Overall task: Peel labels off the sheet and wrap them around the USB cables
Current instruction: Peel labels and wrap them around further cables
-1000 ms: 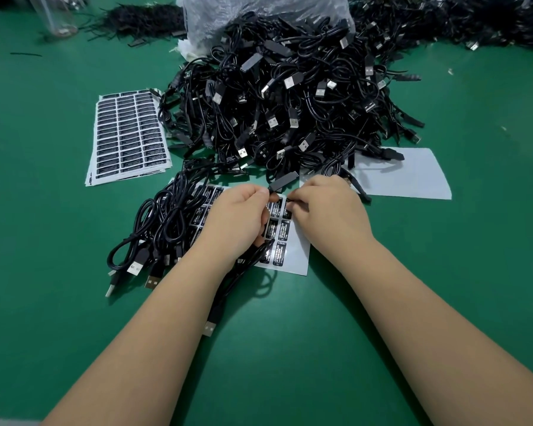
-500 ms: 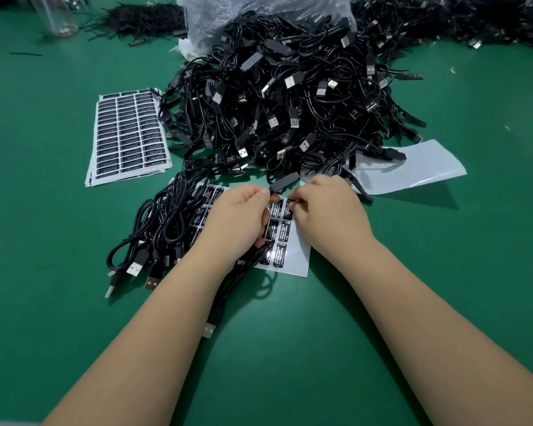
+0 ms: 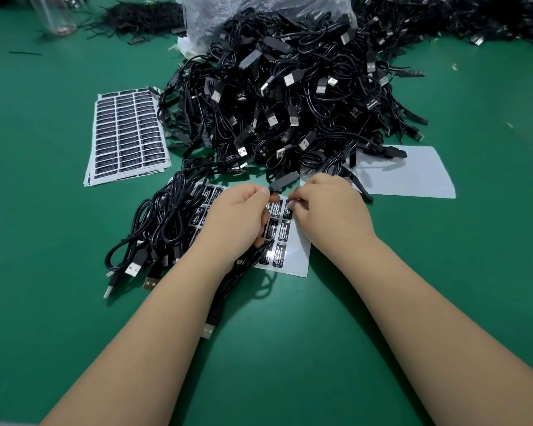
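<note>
While both hands meet over the part-used label sheet point(image 3: 293, 256) at mid surface, the left hand point(image 3: 237, 222) pinches a black cable's connector block point(image 3: 283, 182) between thumb and fingertips, with the rest of that cable point(image 3: 228, 290) trailing under the wrist toward the near edge, USB plug point(image 3: 208, 330) lying loose there. Right hand point(image 3: 326, 210) has fingers curled in a pinch just beside the block; it appears to hold a label against the cable, but the label itself is too hidden to confirm. Likely step: wrapping a label onto the cable next to the block.

Big pile of USB cables point(image 3: 290, 96) sits toward the far edge, spilling from a plastic bag point(image 3: 259, 13). Small bundle of cables point(image 3: 157, 229) lies left of the sheet, partly overlapping it. Full stack of label sheets point(image 3: 126, 133) sits toward the left edge. A blank backing sheet point(image 3: 413, 176) lies right of the hands, partly under the pile.

Risks, judged: label could go on crooked or crease if the cable twists in the left pinch; adhesive ends may misalign and leave a sticky flap. The sheet below is unweighted and could lift or slide with the wrists. Nearby cables from the pile touch the work area and might snag the sticky side.
</note>
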